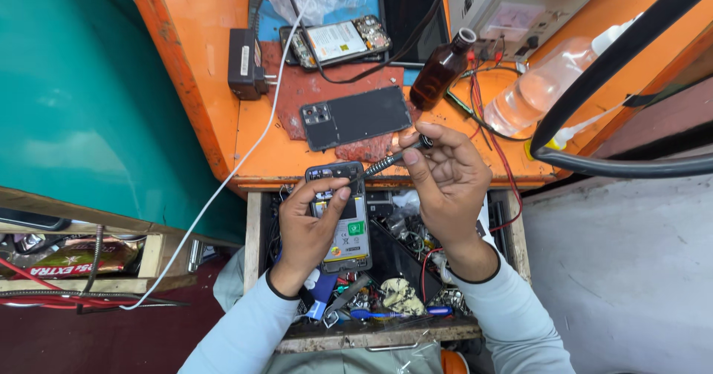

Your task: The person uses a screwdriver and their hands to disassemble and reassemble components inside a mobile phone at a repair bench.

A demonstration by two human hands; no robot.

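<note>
My left hand (308,225) grips an opened phone (342,222) with its back removed, battery and circuit board showing, held over the open drawer. My right hand (444,177) holds a small black screwdriver (390,160), its tip touching the top of the phone near the camera area. A dark phone back cover (355,116) lies flat on the orange workbench (200,54) just beyond the hands.
A second opened phone (338,41) lies farther back by a black charger (243,63) with a white cable. A brown bottle (440,71), a clear plastic bottle (542,84), a power supply unit (520,2) and red wires crowd the right. The drawer (386,322) holds tools and parts.
</note>
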